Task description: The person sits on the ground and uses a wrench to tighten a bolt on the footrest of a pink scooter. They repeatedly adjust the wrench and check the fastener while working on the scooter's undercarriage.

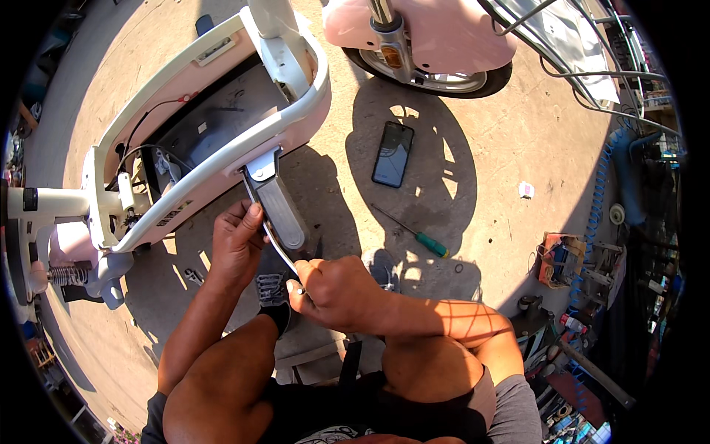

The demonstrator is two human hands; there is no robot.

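Observation:
A pale pink and white scooter body [214, 155] lies to the left, its inner compartment exposed with dark cables inside. A grey folding footrest [282, 214] juts from its near side on a white metal bracket [262, 167]. Running close along the footrest is a thin, pale, bendy strip [278, 247]; whether it is a cable or a trim piece I cannot tell. Thumb and fingers of my left hand [237, 243] pinch its upper part, beside the bracket. My right hand [342, 293] is closed in a fist round its lower end, just below the footrest's tip.
On the concrete lie a smartphone [393, 154] and a green-handled screwdriver [429, 243]. A pink scooter front with a wheel [462, 80] stands at the far side. To the right are a coiled blue hose [596, 196], an orange box [560, 260] and heaped tools.

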